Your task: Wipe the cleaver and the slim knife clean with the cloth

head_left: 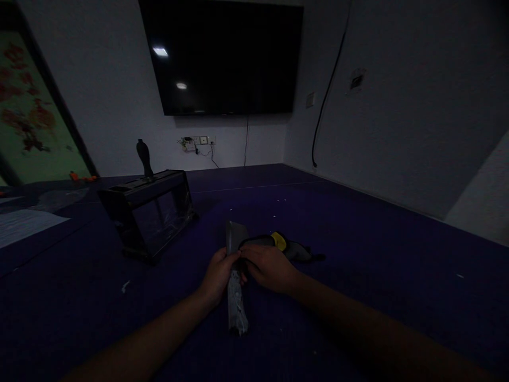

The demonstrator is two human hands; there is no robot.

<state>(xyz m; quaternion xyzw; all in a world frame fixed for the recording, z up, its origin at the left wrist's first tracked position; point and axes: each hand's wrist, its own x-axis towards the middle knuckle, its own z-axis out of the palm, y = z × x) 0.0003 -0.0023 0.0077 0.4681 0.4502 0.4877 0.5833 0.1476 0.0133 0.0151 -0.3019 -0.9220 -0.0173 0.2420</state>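
Both my hands meet at the middle of a dark blue surface (358,254). My left hand (218,276) is closed around a long grey wrapped object (236,305) that lies pointing away from me. My right hand (268,267) rests curled on the same object from the right side, with fingers pressed on its upper part. Just behind my right hand lies a dark item with a yellow patch (280,241); the dim light hides what it is.
A black box with a clear front (149,212) stands to the left, with a dark handle-like thing (143,156) on top. A large dark screen (225,55) hangs on the far wall above sockets (196,141). White papers (22,223) lie at far left.
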